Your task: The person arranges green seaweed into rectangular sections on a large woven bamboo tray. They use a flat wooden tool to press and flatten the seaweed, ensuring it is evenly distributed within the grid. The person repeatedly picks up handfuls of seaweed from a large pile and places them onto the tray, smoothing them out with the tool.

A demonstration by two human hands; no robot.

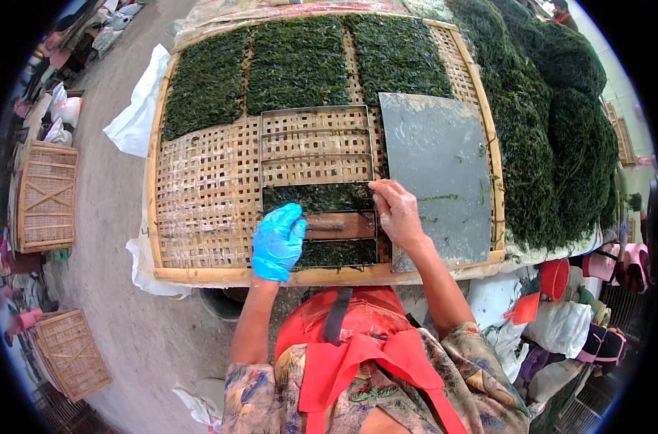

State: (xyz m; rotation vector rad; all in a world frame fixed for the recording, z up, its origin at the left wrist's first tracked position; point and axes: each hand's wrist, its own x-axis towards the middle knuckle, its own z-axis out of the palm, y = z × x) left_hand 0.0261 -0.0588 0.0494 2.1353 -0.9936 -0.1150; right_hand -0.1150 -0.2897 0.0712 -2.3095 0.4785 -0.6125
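Observation:
A rectangular metal frame with crossbars [317, 157] lies on a woven bamboo tray [204, 200]. Dark green seaweed [321, 197] fills one of its lower sections and the lowest one. Between these sits a wooden block with a handle [340, 225]. My left hand [278, 241], in a blue glove, rests at the frame's lower left edge beside the block, fingers curled; whether it grips anything is unclear. My bare right hand [397, 211] has its fingertips at the frame's right edge, and its hold is unclear too. A grey flat sheet [440, 168] lies to the right.
Several seaweed sheets [299, 59] lie along the tray's far side. A large seaweed heap [524, 135] stands at the right. Bamboo racks [46, 196] stand at the left, across the concrete floor. Red plastic containers [554, 279] and sacks are at the lower right.

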